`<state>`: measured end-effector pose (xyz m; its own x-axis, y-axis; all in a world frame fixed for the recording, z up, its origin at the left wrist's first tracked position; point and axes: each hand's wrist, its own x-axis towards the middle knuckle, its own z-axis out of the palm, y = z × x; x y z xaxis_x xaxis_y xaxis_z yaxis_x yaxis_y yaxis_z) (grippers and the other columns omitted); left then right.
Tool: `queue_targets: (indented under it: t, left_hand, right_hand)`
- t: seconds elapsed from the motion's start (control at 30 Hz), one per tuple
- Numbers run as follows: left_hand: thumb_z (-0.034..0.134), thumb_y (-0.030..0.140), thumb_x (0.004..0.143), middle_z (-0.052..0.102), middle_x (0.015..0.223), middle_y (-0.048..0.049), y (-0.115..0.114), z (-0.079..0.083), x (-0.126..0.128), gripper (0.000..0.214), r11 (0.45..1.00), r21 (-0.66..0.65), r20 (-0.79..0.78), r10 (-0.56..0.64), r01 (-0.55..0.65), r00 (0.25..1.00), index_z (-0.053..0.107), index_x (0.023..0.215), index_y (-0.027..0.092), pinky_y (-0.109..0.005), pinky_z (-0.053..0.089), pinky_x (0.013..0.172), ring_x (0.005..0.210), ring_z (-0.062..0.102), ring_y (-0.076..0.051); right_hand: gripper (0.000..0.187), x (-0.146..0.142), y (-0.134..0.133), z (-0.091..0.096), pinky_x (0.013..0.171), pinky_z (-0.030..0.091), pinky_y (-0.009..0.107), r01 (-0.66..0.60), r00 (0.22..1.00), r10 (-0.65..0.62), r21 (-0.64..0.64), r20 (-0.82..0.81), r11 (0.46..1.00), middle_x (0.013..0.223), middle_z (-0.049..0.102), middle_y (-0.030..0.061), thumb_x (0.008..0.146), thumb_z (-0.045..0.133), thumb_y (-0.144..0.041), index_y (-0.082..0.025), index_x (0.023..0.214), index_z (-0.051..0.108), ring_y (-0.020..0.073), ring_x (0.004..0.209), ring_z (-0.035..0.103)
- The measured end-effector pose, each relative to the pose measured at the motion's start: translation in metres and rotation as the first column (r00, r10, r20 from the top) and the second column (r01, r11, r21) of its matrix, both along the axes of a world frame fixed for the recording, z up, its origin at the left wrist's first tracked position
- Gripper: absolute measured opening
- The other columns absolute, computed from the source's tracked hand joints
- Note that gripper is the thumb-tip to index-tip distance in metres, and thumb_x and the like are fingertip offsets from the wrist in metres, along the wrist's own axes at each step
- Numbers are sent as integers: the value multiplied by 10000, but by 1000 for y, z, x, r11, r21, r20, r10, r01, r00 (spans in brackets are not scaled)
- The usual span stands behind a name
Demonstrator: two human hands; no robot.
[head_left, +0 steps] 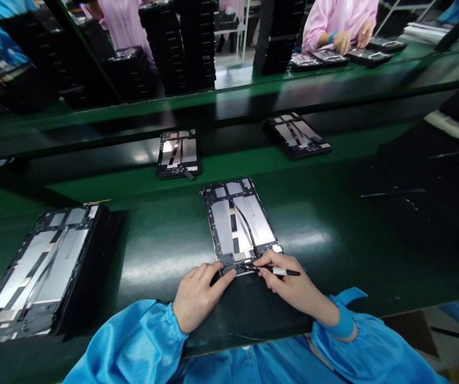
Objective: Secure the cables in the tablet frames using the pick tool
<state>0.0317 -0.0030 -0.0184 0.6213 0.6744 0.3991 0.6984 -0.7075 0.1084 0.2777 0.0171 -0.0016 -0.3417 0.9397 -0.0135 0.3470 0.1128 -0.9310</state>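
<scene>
An opened tablet (253,218) lies on the green bench, its grey inner plate, flat cables and a dark curved wire exposed. My left hand (199,293) holds the tablet's lower left corner, with the thumb on the bottom edge and the fingers along the side. Pinched in my right hand (293,282) is a slim, pen-like black-and-white tool (280,271). Its tip reaches the small parts at the tablet's lower edge; the exact contact point is too small to make out.
At left stands a stack of opened tablets (49,266). Two more units, a left one (178,153) and a right one (298,134), lie toward the back. A thin dark rod (393,193) is at right. Across the bench, people work among tall black tray stacks (279,37).
</scene>
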Motion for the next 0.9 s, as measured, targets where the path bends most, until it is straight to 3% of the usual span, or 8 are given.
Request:
queue_targets:
  t: [0.17, 0.37, 0.5, 0.63, 0.77, 0.9]
  left_hand:
    - [440, 164, 990, 615, 1094, -94, 0, -2, -4, 294, 1000, 7, -14, -8, 8, 1000, 598, 1230, 225, -306, 509, 707, 881, 592, -189]
    - [480, 139, 975, 632, 1158, -103, 1, -2, -13, 263, 996, 31, 39, -82, 81, 996, 607, 1197, 200, -306, 519, 741, 980, 609, -196]
    - [484, 149, 976, 647, 1141, -96, 2, -1, -12, 248, 997, 27, 53, -75, 74, 996, 614, 1179, 205, -304, 525, 737, 974, 618, -188]
    - [502, 147, 968, 654, 1120, -95, 5, 0, -10, 235, 996, 34, 67, -79, 77, 995, 622, 1162, 203, -310, 527, 736, 958, 623, -191]
    - [501, 153, 970, 652, 1155, -98, -3, 3, -13, 254, 996, 3, 69, -89, 89, 994, 608, 1197, 196, -312, 515, 773, 1019, 610, -196]
    - [476, 150, 979, 649, 1200, -83, -26, 5, -16, 286, 966, -100, 64, -232, 237, 971, 601, 1233, 195, -307, 484, 814, 1088, 583, -202]
  right_hand:
    - [112, 10, -2, -6, 516, 495, 250, 31, 999, -31, 0, -21, 1000, 824, 668, 41, 904, 520, -212, -189, 911, 629, 129, 564, 609]
    - [183, -1, -8, -1, 648, 559, 278, -127, 985, 123, -21, -119, 992, 833, 708, 35, 945, 518, -241, -198, 1063, 651, 149, 671, 676]
    - [166, -9, -4, 8, 765, 556, 319, -183, 979, 188, 59, -76, 981, 875, 719, 41, 922, 527, -202, -203, 1023, 659, 183, 802, 691]
    - [143, -11, 1, 17, 747, 555, 319, -218, 975, 221, 54, -37, 974, 862, 711, 38, 911, 531, -204, -208, 976, 658, 189, 795, 680]
    - [125, -8, -2, 15, 617, 562, 264, -195, 978, 185, -123, -93, 973, 884, 687, 34, 918, 553, -251, -208, 985, 649, 156, 720, 675]
    - [172, -3, -15, 1, 470, 511, 211, -118, 973, 27, -390, -229, 913, 690, 638, -14, 887, 616, -354, -190, 938, 606, 113, 530, 613]
